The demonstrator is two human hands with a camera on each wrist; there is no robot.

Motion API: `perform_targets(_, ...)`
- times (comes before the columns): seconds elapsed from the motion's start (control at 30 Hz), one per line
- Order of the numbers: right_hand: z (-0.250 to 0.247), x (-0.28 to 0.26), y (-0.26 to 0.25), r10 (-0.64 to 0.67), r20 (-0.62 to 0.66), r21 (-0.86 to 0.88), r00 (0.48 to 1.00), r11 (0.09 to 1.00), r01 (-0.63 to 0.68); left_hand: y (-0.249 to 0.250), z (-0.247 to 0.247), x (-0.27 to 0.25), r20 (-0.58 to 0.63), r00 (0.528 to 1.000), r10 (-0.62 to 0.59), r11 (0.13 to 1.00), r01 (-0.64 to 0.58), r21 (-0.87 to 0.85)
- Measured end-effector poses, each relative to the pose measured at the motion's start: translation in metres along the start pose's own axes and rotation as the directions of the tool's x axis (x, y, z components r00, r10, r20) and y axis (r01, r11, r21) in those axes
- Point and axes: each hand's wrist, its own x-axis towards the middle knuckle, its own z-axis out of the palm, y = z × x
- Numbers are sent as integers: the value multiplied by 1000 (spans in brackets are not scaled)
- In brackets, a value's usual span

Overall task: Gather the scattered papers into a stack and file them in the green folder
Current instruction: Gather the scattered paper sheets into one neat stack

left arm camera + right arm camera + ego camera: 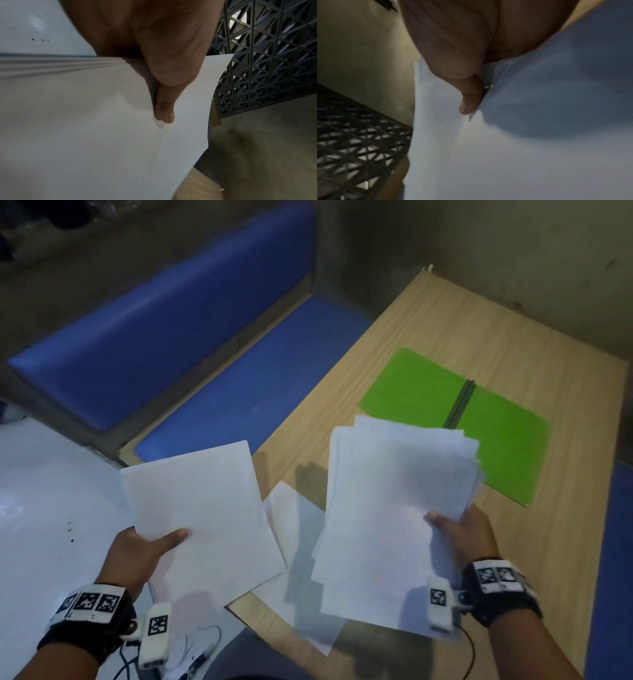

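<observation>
**Papers held in both hands above a wooden table, green folder lying open**

Papers are split between the person's two hands. The left hand pinches a single white sheet by its near left edge, thumb lying flat across the top and the other fingers hidden underneath; the sheet hangs in the air past the table's left edge. The right hand grips a loose, uneven stack of papers at its right side, thumb pressed on top, the sheet edges fanned and misaligned. This stack is held above the wooden table. Between the two hands, one more sheet lies flat on the tabletop, partly covered by both held bundles.

Farther back on the table the green folder lies open and flat, a dark spine running down its middle. The stack's far edge overlaps the folder's near side in the head view.

A blue padded bench stands to the left of the table.
</observation>
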Motion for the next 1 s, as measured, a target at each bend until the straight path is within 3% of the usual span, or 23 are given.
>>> perform_targets(0.1, -4, -4, -26, -94, 149, -14, 984, 995, 97, -1, -14, 1, -45, 999, -7, 1000, 7, -18)
perform_targets(0.17, 16, -2, -34, -101, 307, -153, 946, 976, 154, -1, -22, 1, -77, 997, -12, 1000, 12, 2)
perform_targets(0.27, 70, 5, -21, -77, 557, -475, 827, 788, 393, 2, -29, -3, -169, 985, -32, 997, 43, 66)
perform_targets(0.33, 112, 4, 3, 2, 635, -590, 772, 646, 483, 1, -35, -5, -207, 976, -70, 993, 88, 78)
perform_targets(0.4, 144, -4, 27, 90, 615, -688, 783, 547, 477, -4, -44, -2, -257, 962, -92, 989, 119, 90)
perform_targets(0.47, 162, -16, 43, 93, 536, -757, 839, 493, 428, -6, -55, -3, -289, 949, -124, 984, 155, 87)
perform_targets(0.6, 170, -36, 60, 79, 433, -784, 898, 524, 332, -14, -73, -1, -331, 930, -161, 980, 191, 60)
perform_targets(0.7, 159, -37, 63, 57, 473, -792, 879, 465, 396, -12, -77, 1, -327, 919, -220, 971, 238, 17)
perform_targets(0.8, 131, -36, 57, 83, 573, -670, 816, 621, 407, 0, -70, 0, -307, 925, -225, 974, 222, -45)
perform_targets(0.87, 103, -35, 53, 94, 605, -620, 791, 678, 395, 10, -60, 1, -286, 939, -192, 981, 182, -64)
perform_targets(1.0, 19, -40, 44, -55, 531, -529, 846, 758, 381, 31, -21, 6, -209, 973, -96, 986, 65, -153)
